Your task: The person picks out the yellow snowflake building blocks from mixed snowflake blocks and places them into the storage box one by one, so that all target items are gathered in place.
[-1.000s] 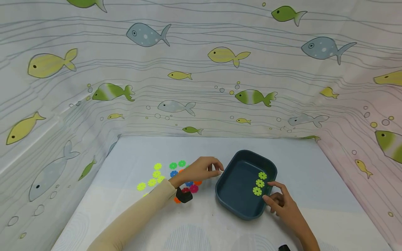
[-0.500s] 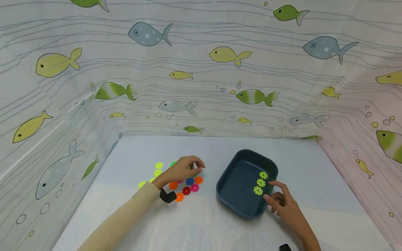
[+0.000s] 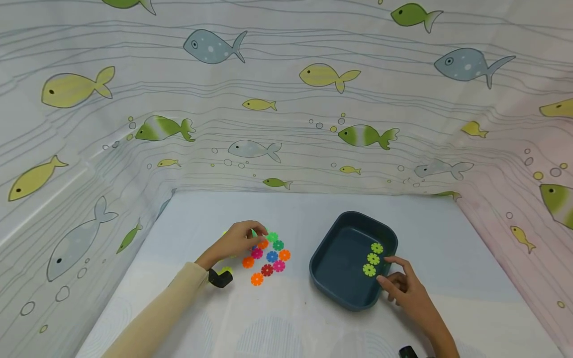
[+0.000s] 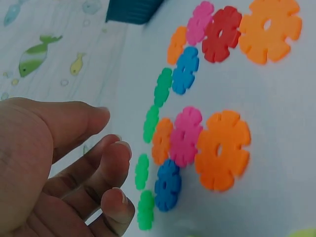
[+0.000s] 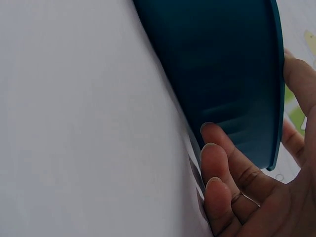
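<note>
My left hand [image 3: 233, 239] hovers over a group of flower-shaped plastic discs on the left side of the table. Its fingers are loosely bent with nothing between them in the left wrist view. Below and beside them lie a large orange disc [image 4: 223, 150], a pink disc [image 4: 186, 137], a blue disc [image 4: 168, 185] and several green ones. My right hand [image 3: 409, 294] holds the right edge of a dark blue basin [image 3: 337, 271], some fingers against its outer wall [image 5: 217, 64], thumb and another finger at the rim. Inside the basin lie three yellow-green discs [image 3: 373, 258] in a row.
A red disc [image 3: 267, 270] and more orange and pink discs lie between the left hand and the basin. Yellow-green discs are partly hidden under the left hand and wrist. A fish-patterned cloth [image 3: 286, 149] rises behind and beside the white table [image 3: 286, 308].
My left hand has moved left, from beside the basin to above the disc group, uncovering several discs on its right. The right hand stays at the basin's edge.
</note>
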A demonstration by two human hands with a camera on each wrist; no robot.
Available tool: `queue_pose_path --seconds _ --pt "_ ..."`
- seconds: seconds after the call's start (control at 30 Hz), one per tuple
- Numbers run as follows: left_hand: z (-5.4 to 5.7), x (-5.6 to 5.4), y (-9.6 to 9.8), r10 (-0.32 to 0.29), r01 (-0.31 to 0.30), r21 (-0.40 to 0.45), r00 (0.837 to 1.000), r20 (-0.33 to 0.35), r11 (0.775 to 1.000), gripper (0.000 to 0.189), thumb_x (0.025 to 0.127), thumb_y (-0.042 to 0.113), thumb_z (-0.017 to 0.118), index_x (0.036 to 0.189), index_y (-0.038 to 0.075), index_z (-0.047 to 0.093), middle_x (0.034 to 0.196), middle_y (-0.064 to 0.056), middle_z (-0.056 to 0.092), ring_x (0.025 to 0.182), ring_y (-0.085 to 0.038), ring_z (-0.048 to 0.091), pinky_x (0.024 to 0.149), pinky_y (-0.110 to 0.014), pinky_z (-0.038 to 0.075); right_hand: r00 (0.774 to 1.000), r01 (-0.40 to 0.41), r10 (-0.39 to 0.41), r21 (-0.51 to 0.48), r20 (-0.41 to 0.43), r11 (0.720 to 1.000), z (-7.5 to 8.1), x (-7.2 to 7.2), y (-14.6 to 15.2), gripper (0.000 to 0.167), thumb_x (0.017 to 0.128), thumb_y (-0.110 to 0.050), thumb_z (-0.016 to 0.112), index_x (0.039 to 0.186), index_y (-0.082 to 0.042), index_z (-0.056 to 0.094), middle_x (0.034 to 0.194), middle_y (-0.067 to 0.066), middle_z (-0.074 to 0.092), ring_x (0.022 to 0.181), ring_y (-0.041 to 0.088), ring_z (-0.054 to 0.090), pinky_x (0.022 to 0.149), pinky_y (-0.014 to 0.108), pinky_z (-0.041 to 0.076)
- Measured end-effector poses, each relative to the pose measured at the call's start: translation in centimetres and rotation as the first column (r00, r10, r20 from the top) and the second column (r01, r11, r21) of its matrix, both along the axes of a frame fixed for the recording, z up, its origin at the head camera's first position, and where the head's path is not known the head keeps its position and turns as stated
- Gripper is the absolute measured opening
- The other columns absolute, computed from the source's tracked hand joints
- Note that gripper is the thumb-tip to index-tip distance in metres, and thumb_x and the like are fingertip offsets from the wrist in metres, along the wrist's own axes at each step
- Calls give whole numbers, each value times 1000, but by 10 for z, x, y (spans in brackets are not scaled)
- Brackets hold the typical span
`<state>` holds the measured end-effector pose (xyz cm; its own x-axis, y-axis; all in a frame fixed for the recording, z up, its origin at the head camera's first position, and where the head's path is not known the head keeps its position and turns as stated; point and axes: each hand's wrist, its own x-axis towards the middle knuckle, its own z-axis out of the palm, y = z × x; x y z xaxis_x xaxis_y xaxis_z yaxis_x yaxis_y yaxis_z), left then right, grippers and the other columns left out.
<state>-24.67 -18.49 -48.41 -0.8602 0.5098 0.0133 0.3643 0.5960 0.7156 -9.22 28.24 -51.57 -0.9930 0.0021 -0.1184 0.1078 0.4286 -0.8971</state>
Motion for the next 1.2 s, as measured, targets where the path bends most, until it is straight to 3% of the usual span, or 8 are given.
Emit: queue_pose_path --seconds 0.37,0.7,1.2 --pt "-6 -11 -41 138 -138 -6 989 56 990 18 99 22 71 116 15 72 110 -3 67 70 -20 62 65 -32 55 1000 3 -3 6 3 1000 1 -2 0 63 100 -41 68 151 -28 34 95 10 68 72 26 63 62 34 51" --pt "-14 -13 -69 237 -236 -41 971 39 971 21 95 21 76 114 16 72 116 -6 65 73 -22 55 64 -32 49 1000 -9 9 -3 3 1000 3 -2 0 65 100 -41 68 152 -25 33 94 10 68 72 26 63 62 34 51" --pt "-13 -15 -81 311 -304 -129 950 33 944 28 92 24 80 116 11 73 114 -10 64 86 -23 55 75 -35 49 1000 1 -1 -2 -5 1000 1 -1 0 64 100 -38 68 152 -26 33 93 10 67 71 25 62 61 33 50"
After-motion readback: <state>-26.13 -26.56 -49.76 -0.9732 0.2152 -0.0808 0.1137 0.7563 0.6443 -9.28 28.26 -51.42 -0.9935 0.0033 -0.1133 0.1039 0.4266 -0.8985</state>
